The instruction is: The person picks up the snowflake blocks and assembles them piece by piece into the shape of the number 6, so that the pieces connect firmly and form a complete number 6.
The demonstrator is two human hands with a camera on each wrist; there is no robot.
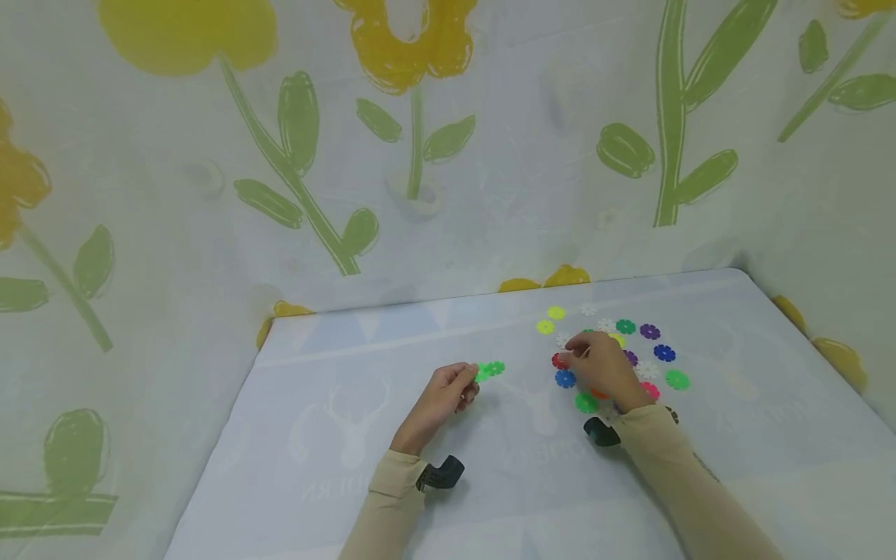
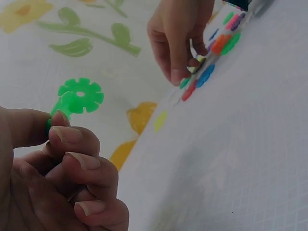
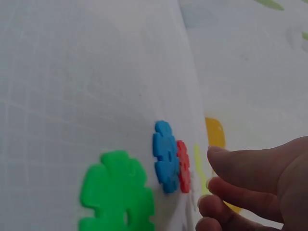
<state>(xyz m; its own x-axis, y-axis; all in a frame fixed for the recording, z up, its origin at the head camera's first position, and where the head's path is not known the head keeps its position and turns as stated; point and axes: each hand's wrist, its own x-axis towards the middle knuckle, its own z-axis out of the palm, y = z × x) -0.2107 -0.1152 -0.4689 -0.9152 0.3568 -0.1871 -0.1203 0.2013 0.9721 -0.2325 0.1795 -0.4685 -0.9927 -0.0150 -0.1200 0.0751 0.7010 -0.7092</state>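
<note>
Left grip [image 1: 439,393] pinches two joined green flower discs [image 1: 495,368] above the counter [image 1: 294,482] before me, while the right hand [image 1: 606,369], fingertips parted, hovers at the loose coloured discs [image 1: 565,379], seemingly choosing one, a move calling for a careful fingertip pinch.

the left hand [image 1: 445,389] partly hides a light green flower disc [image 1: 483,372]; the right hand [image 1: 607,367], an orange disc [image 1: 599,393]; the right wrist view crops a green disc [image 3: 114,183].

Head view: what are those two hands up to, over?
Left hand pinching joined bright-green plastic flower-shaped discs. Right hand over scattered multicoloured plastic flower-shaped discs, none visibly gripped. No obstruction visible between hands.
</note>
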